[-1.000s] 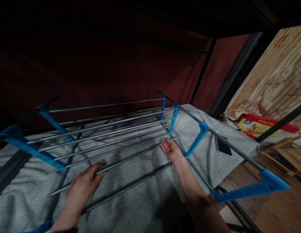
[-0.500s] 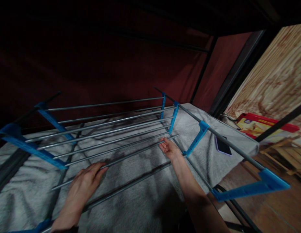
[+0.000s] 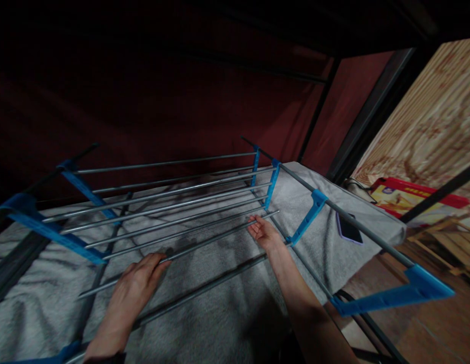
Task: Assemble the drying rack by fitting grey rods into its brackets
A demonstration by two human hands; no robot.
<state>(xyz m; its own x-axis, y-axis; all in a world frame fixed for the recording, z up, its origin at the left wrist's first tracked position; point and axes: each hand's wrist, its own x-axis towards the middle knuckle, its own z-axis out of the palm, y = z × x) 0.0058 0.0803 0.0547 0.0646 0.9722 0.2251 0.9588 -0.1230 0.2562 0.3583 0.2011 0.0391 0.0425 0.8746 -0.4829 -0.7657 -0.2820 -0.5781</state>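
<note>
A loose grey metal tube [image 3: 208, 242] slants across the head view above a light grey blanket. My left hand [image 3: 138, 283] is closed round it toward its left part, palm down. Near its right end, my right hand [image 3: 263, 232] holds the same tube from below with bent fingers. Both tube ends are free. Behind it stands a rack frame with several parallel tubes fitted between a blue plastic bracket [image 3: 56, 235] on the left and another blue bracket [image 3: 271, 184] on the right. A lower tube [image 3: 208, 289] runs nearer to me, under my forearms.
Two more blue brackets, a small one [image 3: 306, 217] and a large near one [image 3: 394, 296], hang on the right side bar [image 3: 364, 230]. A phone [image 3: 349, 228] lies on the grey blanket [image 3: 318, 268]. Beyond are dark bed-frame posts, a red and yellow box [image 3: 409, 194] and wooden slats [image 3: 443, 245].
The tube and both hands are nearly where they were. The tube's left end has shifted very slightly to the left, and the view has moved a little.
</note>
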